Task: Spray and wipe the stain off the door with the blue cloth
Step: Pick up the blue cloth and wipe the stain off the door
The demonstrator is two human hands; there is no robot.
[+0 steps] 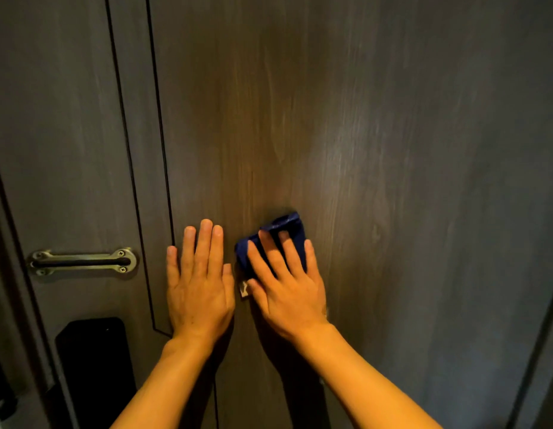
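Observation:
A dark grey-brown wood-grain door [361,134] fills the view. My right hand [287,286] lies flat on a folded dark blue cloth [292,226] and presses it against the door, fingers spread over it. A small white tag [244,289] sticks out beside the thumb. My left hand [199,280] rests flat on the door just left of the cloth, fingers together, holding nothing. No stain shows on the door around the cloth. No spray bottle is in view.
A brass door guard latch [83,261] is mounted on the left. Below it sits a black lock plate [95,366]. Dark grooved lines [157,119] run down the door's left part. The door's right edge [535,351] shows at lower right.

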